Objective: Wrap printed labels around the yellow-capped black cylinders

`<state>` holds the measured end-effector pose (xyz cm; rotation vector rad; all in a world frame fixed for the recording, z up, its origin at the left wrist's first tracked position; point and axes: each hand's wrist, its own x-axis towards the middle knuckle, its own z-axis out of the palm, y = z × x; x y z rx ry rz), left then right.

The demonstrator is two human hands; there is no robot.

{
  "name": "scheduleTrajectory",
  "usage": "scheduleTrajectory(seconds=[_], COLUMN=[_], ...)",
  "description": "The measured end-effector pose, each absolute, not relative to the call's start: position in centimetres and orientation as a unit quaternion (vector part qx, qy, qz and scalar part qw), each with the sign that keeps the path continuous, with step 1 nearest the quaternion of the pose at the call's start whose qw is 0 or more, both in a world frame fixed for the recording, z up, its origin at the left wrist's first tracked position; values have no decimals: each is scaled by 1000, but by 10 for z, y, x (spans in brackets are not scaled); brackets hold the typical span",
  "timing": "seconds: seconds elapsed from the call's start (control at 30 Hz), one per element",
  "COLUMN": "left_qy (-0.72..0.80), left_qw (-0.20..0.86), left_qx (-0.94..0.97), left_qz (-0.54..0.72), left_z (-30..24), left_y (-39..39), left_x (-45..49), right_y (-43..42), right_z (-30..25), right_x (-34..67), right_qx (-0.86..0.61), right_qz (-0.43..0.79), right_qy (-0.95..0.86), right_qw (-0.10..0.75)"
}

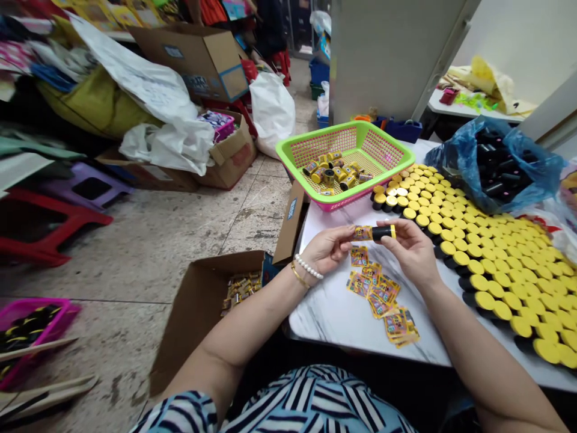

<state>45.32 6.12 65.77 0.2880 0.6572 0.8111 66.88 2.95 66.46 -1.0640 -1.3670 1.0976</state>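
Observation:
Over the white table, my two hands hold a small black cylinder with a yellow end lying sideways between them. A yellow printed label covers its left part. My left hand, with a pearl bracelet and a gold bangle at its wrist, is closed on the labelled end. My right hand pinches the black part near the yellow end between thumb and fingers. Just below the hands, several loose yellow printed labels lie scattered and overlapping. Whether the label is wrapped fully around the cylinder I cannot tell.
A green and pink basket holds several labelled cylinders. Rows of yellow-topped black cylinders stand at right, beside a blue bag of black pieces. Left of the white table, an open carton contains labelled cylinders. Stools and sacks stand beyond.

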Motion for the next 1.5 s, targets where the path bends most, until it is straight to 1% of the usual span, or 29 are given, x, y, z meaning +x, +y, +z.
scheduleTrajectory(seconds=[0.13, 0.23, 0.37, 0.43, 0.6, 0.7, 0.9, 1.07, 1.27, 1.33, 1.43, 1.5], left_qy=[288, 284, 280, 271, 226, 225, 241, 245, 282, 299, 333, 323], left_qw=[863, 864, 863, 865, 875, 871, 868, 865, 869, 846, 772, 757], left_qx=[142, 143, 142, 142, 143, 140, 164, 193, 184, 202, 220, 258], left_qz=[390, 390, 396, 398, 404, 414, 402, 394, 363, 393, 494, 506], left_z=[655, 655, 656, 656, 656, 656, 654, 654, 660, 660, 660, 659], left_y=[60, 58, 58, 59, 59, 59, 57, 55, 54, 52, 48, 44], left_x=[453, 454, 454, 455, 456, 456, 457, 457, 456, 457, 459, 458], right_y=[24, 22, 22, 22, 21, 21, 15, 12, 14, 13, 12, 12], right_z=[666, 669, 673, 674, 670, 665, 668, 668, 660, 661, 664, 665], right_x=[666, 667, 666, 662, 651, 651, 649, 648, 656, 657, 656, 655], right_qx=[-430, -430, -388, -364, -390, -405, -423, -412, -425, -435, -436, -429], right_qz=[448, 442, 513, 547, 569, 572, 504, 446, 363, 340, 330, 322], right_qy=[-595, -582, -501, -472, -450, -444, -506, -544, -615, -627, -629, -636], right_qw=[511, 530, 579, 587, 567, 559, 558, 580, 556, 550, 553, 556])
